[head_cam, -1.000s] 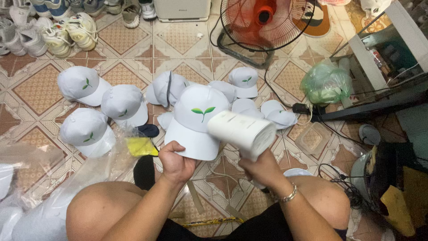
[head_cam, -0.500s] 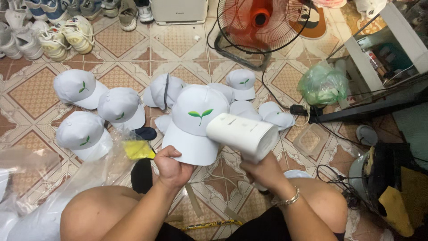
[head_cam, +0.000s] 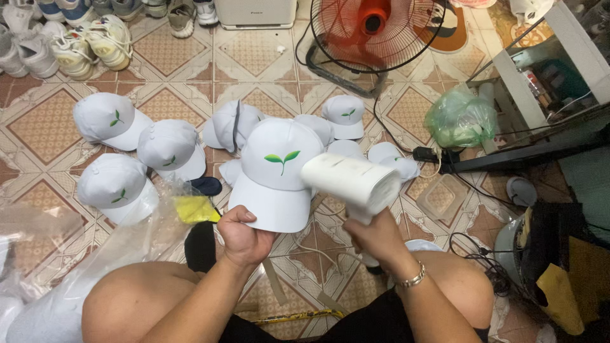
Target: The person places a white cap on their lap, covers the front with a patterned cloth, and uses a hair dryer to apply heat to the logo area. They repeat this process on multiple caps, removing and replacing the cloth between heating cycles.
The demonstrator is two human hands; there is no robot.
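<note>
Left hand (head_cam: 241, 238) clamped on brim of white cap (head_cam: 274, 174), held above tiled floor (head_cam: 190, 70). Right hand (head_cam: 376, 235) wrapped round white steamer (head_cam: 349, 180) handle; handle mostly hidden, nozzle covers cap's right edge. More caps (head_cam: 121, 149) beyond, some partly overlapped.

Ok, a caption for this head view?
Left hand holds a white cap by its brim; right hand aims a white handheld steamer at it.

The white handheld steamer (head_cam: 349, 181) covers the held cap's (head_cam: 276, 174) right side and hides its own handle inside the right hand (head_cam: 375, 235). The fan (head_cam: 375, 25) and sneakers (head_cam: 82, 44) are cropped by the top edge.
</note>
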